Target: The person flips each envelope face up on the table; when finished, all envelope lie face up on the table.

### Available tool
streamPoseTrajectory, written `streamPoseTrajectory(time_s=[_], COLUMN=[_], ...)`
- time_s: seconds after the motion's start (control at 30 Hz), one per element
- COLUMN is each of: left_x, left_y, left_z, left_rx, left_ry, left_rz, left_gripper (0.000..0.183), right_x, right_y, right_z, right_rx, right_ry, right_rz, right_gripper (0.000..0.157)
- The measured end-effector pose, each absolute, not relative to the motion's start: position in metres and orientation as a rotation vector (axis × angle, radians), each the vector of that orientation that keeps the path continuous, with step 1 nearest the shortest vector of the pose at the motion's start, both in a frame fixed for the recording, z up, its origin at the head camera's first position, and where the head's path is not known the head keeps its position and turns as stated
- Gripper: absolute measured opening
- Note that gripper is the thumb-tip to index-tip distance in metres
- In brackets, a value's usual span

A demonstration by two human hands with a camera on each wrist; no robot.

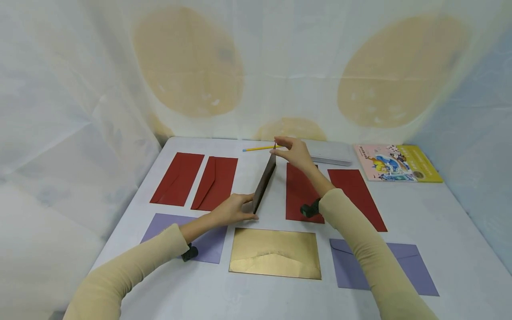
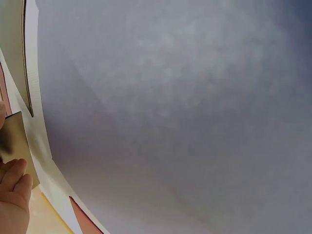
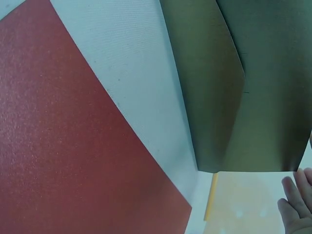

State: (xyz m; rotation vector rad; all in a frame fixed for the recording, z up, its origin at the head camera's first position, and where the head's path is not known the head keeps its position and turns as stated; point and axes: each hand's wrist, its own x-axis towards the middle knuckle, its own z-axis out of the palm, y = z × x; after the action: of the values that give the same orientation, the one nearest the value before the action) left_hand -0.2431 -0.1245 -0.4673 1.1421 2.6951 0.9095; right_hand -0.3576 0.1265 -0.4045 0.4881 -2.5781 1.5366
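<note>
A gold envelope (image 1: 265, 182) stands on edge above the white table, seen nearly edge-on and dark in the head view. My left hand (image 1: 234, 210) pinches its near lower corner between thumb and fingers. At the far upper corner, my right hand (image 1: 295, 154) grips it with thumb and fingertips. The right wrist view shows the pointed flap on the envelope's face (image 3: 204, 97). Flat on the table just in front lies another gold envelope (image 1: 275, 249), and a purple envelope (image 1: 212, 246) lies partly beneath my left forearm.
Two red envelopes (image 1: 178, 178) (image 1: 220, 182) lie at left; two more (image 1: 296, 195) (image 1: 356, 191) lie at right, partly under my right arm. A second purple envelope (image 1: 412, 262) is front right. Behind are a yellow pencil (image 1: 260, 148), a white slab (image 1: 330, 153) and a picture book (image 1: 400, 163).
</note>
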Motion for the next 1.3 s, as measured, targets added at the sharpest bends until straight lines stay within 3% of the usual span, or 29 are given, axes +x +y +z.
streamPoseTrajectory(time_s=[0.17, 0.47, 0.8, 1.3], left_x=[-0.240, -0.235, -0.233, -0.232], left_y=[-0.126, -0.132, -0.135, -0.145], left_z=[-0.466, -0.452, -0.436, -0.439], left_rx=[1.161, 1.350, 1.474, 1.450], left_ry=[2.750, 2.828, 2.869, 2.887], left_rz=[0.893, 1.026, 0.921, 1.015], left_gripper=[0.052, 0.090, 0.084, 0.082], right_x=[-0.357, -0.355, -0.354, -0.347], right_y=[0.127, 0.129, 0.128, 0.133], right_z=[-0.405, -0.406, -0.404, -0.419], right_rx=[0.474, 0.482, 0.510, 0.588], right_ry=[-2.560, -2.560, -2.576, -2.786], right_rz=[1.546, 1.504, 1.488, 1.288], right_gripper=[0.053, 0.053, 0.053, 0.063])
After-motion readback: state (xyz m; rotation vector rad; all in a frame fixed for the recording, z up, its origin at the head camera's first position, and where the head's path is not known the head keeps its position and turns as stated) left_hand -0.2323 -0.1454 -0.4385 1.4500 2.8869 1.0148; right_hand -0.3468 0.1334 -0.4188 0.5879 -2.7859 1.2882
